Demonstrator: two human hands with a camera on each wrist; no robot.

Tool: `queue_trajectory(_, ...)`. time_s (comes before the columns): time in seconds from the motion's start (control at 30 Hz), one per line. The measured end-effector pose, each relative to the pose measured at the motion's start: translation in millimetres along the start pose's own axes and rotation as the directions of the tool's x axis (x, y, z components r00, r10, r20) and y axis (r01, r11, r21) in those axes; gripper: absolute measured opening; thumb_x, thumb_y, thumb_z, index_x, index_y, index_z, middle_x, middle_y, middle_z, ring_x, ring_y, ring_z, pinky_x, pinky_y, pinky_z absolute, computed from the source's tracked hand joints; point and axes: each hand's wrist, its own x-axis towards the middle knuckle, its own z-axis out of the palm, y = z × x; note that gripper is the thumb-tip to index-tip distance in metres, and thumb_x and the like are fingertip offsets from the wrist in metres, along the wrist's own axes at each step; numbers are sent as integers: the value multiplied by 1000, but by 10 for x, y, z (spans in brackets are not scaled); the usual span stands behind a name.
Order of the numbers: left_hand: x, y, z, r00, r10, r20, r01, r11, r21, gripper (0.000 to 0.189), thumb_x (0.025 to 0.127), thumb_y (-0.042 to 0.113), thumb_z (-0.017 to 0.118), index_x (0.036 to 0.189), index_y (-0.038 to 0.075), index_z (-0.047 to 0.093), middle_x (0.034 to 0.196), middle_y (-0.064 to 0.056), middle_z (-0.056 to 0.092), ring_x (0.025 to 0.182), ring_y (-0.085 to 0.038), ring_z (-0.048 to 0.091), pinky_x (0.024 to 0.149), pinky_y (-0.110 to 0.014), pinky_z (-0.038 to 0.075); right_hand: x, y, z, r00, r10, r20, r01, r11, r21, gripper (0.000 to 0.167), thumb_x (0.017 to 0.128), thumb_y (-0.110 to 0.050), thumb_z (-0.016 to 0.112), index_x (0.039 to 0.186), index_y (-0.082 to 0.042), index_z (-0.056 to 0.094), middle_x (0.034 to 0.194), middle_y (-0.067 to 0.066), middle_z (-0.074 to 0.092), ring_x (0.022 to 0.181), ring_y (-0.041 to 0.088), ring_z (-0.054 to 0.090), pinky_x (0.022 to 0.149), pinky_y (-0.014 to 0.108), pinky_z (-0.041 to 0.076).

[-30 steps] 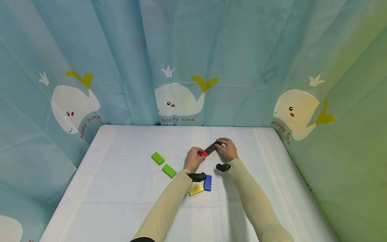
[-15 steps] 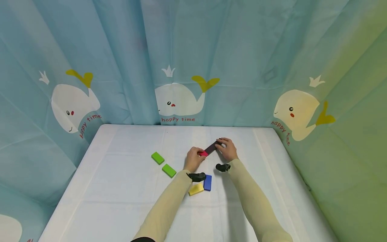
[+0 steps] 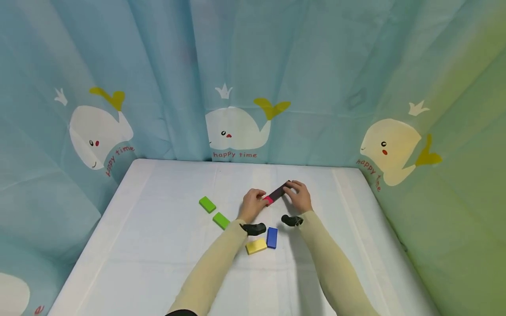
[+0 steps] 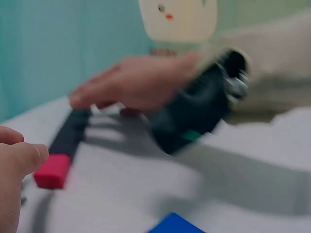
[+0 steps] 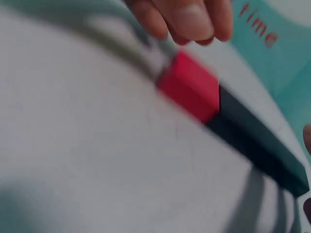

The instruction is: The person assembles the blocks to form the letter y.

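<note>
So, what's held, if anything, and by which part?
Left hand: nothing, near the red block. Right hand: at one end of the black bar; any hold is unclear.

Hands [image 3: 251, 205] [image 3: 301, 198] forward, slightly apart

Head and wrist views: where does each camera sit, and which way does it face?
Head: on the head, facing forward and down at the table; left hand, right hand and sleeves show.
Left wrist: on that wrist, facing the red block; parts of both hands show.
Right wrist: on that wrist, facing the dark bar; fingertips show at the edges.
Both wrist views share this block and bar.
</note>
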Motion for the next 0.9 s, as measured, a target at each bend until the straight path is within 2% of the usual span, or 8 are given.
queue_trajectory(0.13,53,-28,-343,998,70,5,-70,997,15,30,91,13,70,118,1,67,113,-16,61,104,-28,57,90,-40,47,-127,-115,33,999,32,-17,-30,995,91,48,94,-33,66,133,-5,61,146,14,44,140,35,32,113,50,24)
queue_trajectory(0.23,69,-125,-717,995,99,7,-100,987,127,28,92,13,68,118,0,67,115,-17,60,109,-33,55,94,-44,45,-201,-145,88,1000,25,-12,-24,993,117,49,92,-34,68,132,-7,62,147,12,45,141,34,30,114,51,23)
queue_trajectory(0.37,-1,-287,-1198,1000,12,-3,-10,940,341,33,93,21,69,121,4,67,122,-17,58,114,-36,51,96,-50,41,-265,-113,190,1000,13,-10,-12,994,110,49,90,-36,70,131,-8,64,146,11,46,141,34,31,112,50,26)
queue_trajectory(0.43,-66,-339,-1382,999,-53,-2,49,911,409,38,92,24,70,123,4,65,124,-20,55,115,-39,48,95,-53,40,-275,-91,237,999,15,-29,-12,995,98,49,89,-37,71,129,-9,65,144,10,48,139,34,33,112,51,27)
queue_trajectory(0.5,-138,-373,-1513,994,-112,7,97,893,438,43,91,26,70,125,2,62,125,-23,52,116,-42,46,93,-54,40,-277,-75,273,999,15,-50,-11,997,71,50,88,-38,72,128,-9,66,144,10,48,138,35,33,112,53,24)
queue_trajectory(0.67,-287,-453,-1607,977,-202,74,148,882,447,52,90,26,72,130,-3,56,121,-24,50,109,-39,45,88,-49,44,-283,-74,336,997,-8,-81,6,1000,-15,51,85,-42,73,124,-11,69,141,10,51,135,39,34,107,61,18)
queue_trajectory(0.77,-326,-469,-1590,976,-204,82,148,885,441,52,89,24,73,128,-6,56,116,-23,51,102,-36,45,84,-47,43,-281,-89,371,996,-29,-90,26,999,-39,52,84,-44,74,123,-10,70,140,11,51,133,42,35,105,63,18)
queue_trajectory(0.9,-320,-462,-1546,980,-189,56,145,884,445,51,88,22,74,126,-7,57,112,-22,52,96,-34,45,82,-44,42,-283,-91,415,994,-37,-102,29,997,-76,51,83,-42,74,122,-10,70,140,11,51,132,42,35,104,62,18)
